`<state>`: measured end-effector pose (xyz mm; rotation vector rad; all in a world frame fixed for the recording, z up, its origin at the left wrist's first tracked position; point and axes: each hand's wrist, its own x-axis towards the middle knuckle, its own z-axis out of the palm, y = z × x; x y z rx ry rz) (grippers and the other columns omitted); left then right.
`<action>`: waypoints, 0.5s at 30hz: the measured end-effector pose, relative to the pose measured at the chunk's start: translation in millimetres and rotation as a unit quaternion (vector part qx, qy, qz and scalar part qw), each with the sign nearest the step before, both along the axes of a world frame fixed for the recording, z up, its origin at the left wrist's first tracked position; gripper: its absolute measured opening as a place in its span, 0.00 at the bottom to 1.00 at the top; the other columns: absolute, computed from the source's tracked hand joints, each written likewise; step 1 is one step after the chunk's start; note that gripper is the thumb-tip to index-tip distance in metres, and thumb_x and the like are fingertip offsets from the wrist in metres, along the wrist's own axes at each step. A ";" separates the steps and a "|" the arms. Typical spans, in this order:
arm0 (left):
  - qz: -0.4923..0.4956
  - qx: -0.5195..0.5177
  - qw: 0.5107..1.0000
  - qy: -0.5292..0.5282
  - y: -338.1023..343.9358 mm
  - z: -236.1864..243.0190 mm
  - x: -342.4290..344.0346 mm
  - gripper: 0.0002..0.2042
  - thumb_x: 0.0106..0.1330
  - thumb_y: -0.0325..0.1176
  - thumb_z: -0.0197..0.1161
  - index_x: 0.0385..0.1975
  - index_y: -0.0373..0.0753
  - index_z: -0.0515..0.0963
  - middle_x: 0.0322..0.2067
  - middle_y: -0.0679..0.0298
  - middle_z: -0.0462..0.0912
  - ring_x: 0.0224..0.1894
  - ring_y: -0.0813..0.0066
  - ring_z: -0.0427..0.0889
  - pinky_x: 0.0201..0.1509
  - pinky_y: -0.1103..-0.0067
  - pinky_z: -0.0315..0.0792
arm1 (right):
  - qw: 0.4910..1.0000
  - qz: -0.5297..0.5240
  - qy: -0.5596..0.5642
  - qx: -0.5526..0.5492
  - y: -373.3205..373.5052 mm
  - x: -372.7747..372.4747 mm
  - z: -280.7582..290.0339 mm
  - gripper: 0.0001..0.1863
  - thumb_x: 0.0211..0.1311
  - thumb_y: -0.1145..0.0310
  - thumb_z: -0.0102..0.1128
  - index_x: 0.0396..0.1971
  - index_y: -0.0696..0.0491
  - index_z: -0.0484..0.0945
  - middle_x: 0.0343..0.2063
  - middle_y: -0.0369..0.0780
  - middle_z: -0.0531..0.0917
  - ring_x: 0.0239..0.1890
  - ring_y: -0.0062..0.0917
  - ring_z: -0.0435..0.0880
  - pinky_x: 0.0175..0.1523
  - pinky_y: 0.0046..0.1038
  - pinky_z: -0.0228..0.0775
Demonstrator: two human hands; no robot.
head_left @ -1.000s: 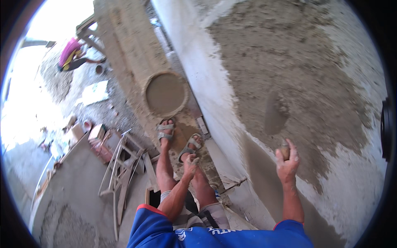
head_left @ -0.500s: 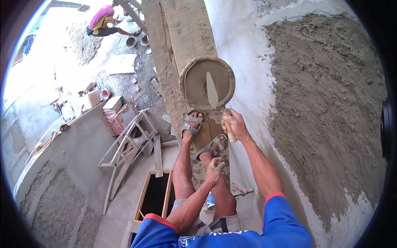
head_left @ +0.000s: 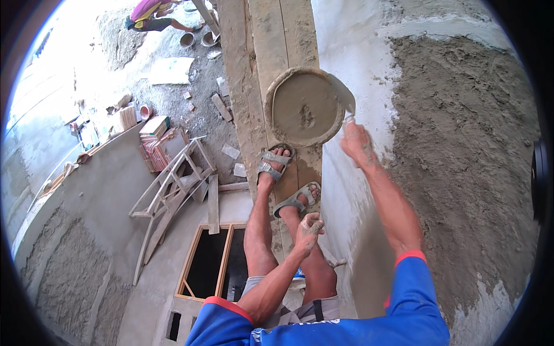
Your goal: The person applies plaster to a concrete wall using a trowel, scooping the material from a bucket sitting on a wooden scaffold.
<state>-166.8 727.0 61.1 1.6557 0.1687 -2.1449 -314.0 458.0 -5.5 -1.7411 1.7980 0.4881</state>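
Note:
My right hand (head_left: 356, 143) grips a trowel (head_left: 343, 94) by its handle, smeared by motion. The trowel's blade reaches over the right rim of a round bucket (head_left: 269, 109) of grey wet mortar (head_left: 300, 106), which has a small dent in its surface. Beyond my sandalled feet, the bucket stands on the wooden planks (head_left: 269, 40). Curled up in front of my right knee, my left hand (head_left: 311, 225) is crusted with mortar, and nothing shows in its fingers. Close by my right arm rises a wall with a broad patch of rough wet plaster (head_left: 461, 132).
A wooden sawhorse-like frame (head_left: 167, 193) leans at lower left, near stacked reddish tiles (head_left: 158, 147). Below the planks lies a wood-framed opening (head_left: 205, 259). Far left, another person (head_left: 151, 16) crouches on the ground near two buckets (head_left: 197, 40).
My right hand has swung outward to the right, carrying the trowel from over the mortar's middle to the bucket's right rim. My left hand has shifted slightly up and right.

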 end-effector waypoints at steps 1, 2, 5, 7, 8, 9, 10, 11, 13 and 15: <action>0.010 -0.003 1.000 0.003 -0.1 1.2 -0.2 0.20 0.65 0.31 0.60 0.55 0.32 0.67 0.40 0.60 0.75 0.35 0.75 0.78 0.39 0.79 0.76 | 0.999 -0.019 -0.015 0.038 11.7 14.5 -8.8 0.15 0.56 0.68 0.51 0.43 0.58 0.72 0.31 0.61 0.81 0.38 0.52 0.82 0.44 0.50 0.73; 0.014 -0.002 1.000 -0.001 -1.6 0.9 0.5 0.20 0.65 0.31 0.60 0.55 0.32 0.67 0.40 0.60 0.75 0.35 0.75 0.78 0.39 0.79 0.76 | 0.996 -0.036 -0.031 0.073 16.7 30.7 -10.4 0.15 0.57 0.68 0.51 0.43 0.59 0.72 0.31 0.60 0.81 0.38 0.52 0.82 0.44 0.50 0.73; 0.030 -0.011 0.999 -0.012 -5.8 2.0 4.5 0.20 0.66 0.31 0.60 0.55 0.32 0.67 0.39 0.60 0.75 0.35 0.75 0.78 0.39 0.79 0.76 | 0.993 -0.038 -0.071 0.084 33.8 62.2 14.0 0.15 0.56 0.68 0.51 0.41 0.60 0.72 0.31 0.59 0.82 0.38 0.52 0.82 0.44 0.50 0.74; 0.038 -0.010 0.999 -0.015 -8.3 4.1 4.7 0.20 0.65 0.32 0.61 0.55 0.32 0.67 0.38 0.61 0.75 0.35 0.75 0.78 0.40 0.80 0.75 | 0.994 -0.059 -0.046 0.077 31.9 55.5 12.2 0.15 0.56 0.68 0.52 0.41 0.60 0.72 0.32 0.58 0.82 0.38 0.53 0.82 0.45 0.49 0.74; 0.041 -0.005 0.999 -0.019 -6.6 5.1 5.9 0.20 0.65 0.32 0.61 0.55 0.32 0.67 0.38 0.61 0.75 0.35 0.75 0.78 0.40 0.80 0.75 | 0.994 -0.080 -0.017 0.071 31.5 52.4 13.1 0.15 0.56 0.68 0.52 0.42 0.60 0.72 0.32 0.58 0.82 0.38 0.53 0.82 0.45 0.48 0.74; 0.043 -0.005 0.999 -0.020 -4.9 5.6 7.7 0.20 0.66 0.33 0.60 0.55 0.33 0.67 0.36 0.63 0.77 0.32 0.78 0.78 0.35 0.82 0.71 | 0.991 -0.128 -0.015 0.046 29.3 52.3 12.1 0.16 0.55 0.68 0.52 0.42 0.59 0.71 0.32 0.59 0.81 0.38 0.54 0.81 0.45 0.48 0.74; 0.043 -0.009 0.999 -0.012 -5.5 6.2 6.5 0.20 0.66 0.35 0.59 0.55 0.33 0.67 0.35 0.64 0.78 0.30 0.81 0.78 0.30 0.85 0.66 | 0.991 -0.128 -0.012 0.046 29.2 46.7 4.8 0.16 0.55 0.68 0.52 0.42 0.59 0.71 0.32 0.59 0.81 0.38 0.54 0.81 0.45 0.48 0.74; 0.043 -0.010 0.999 -0.008 -6.2 6.2 5.6 0.20 0.66 0.35 0.59 0.55 0.33 0.67 0.35 0.64 0.78 0.30 0.81 0.78 0.30 0.85 0.66 | 0.991 -0.126 -0.033 0.038 31.0 38.3 -10.3 0.15 0.55 0.68 0.52 0.41 0.60 0.72 0.32 0.59 0.81 0.37 0.54 0.82 0.44 0.48 0.74; 0.025 -0.010 1.000 -0.001 -7.6 7.8 1.7 0.20 0.66 0.35 0.59 0.55 0.33 0.68 0.35 0.65 0.78 0.30 0.81 0.78 0.31 0.84 0.67 | 0.951 -0.245 -0.135 0.132 28.4 22.8 -51.1 0.14 0.55 0.67 0.52 0.37 0.62 0.72 0.32 0.60 0.81 0.35 0.54 0.82 0.40 0.46 0.75; 0.033 -0.008 0.999 -0.003 0.0 2.2 3.5 0.20 0.66 0.35 0.59 0.55 0.33 0.68 0.35 0.65 0.78 0.30 0.82 0.78 0.31 0.84 0.67 | 0.921 -0.279 -0.205 0.176 24.9 44.7 -45.8 0.14 0.54 0.66 0.53 0.35 0.62 0.72 0.32 0.59 0.81 0.35 0.55 0.81 0.39 0.46 0.75</action>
